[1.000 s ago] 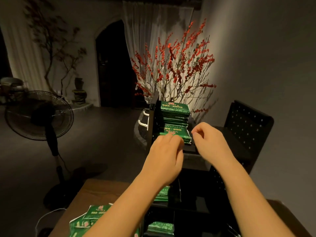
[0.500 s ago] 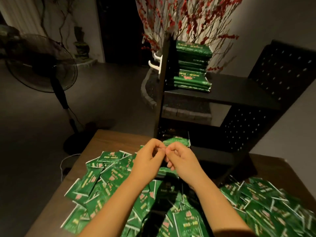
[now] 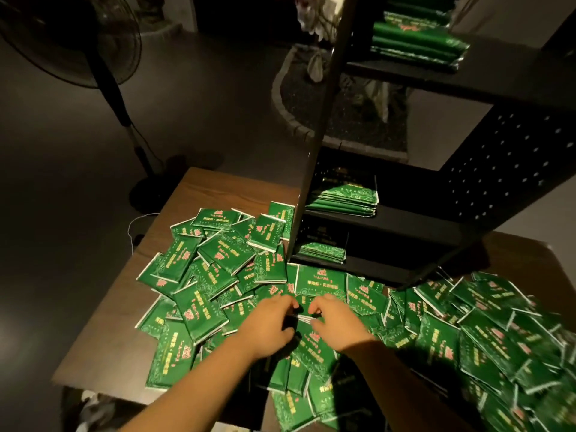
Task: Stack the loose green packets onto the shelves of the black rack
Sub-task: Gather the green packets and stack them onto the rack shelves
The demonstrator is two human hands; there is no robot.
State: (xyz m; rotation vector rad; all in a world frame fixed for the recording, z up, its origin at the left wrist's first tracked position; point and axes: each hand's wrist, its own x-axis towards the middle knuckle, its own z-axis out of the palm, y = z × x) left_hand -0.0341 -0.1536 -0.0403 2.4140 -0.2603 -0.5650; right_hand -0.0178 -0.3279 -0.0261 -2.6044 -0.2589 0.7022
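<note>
Loose green packets cover the brown table in a heap, with more piled at the right. The black rack stands on the table behind them. Stacks of green packets lie on its top shelf, middle shelf and lowest shelf. My left hand and my right hand are down on the heap in front of the rack, close together, fingers curled round the edges of a packet between them.
A standing fan is on the floor to the left of the table, its cable trailing by the table's edge. A planter with branches stands on the floor behind the rack. The rack's perforated side panel rises at the right.
My hands have come down from the top shelf to the heap on the table, and the view has tilted downward with them. They now pinch a packet in the heap.
</note>
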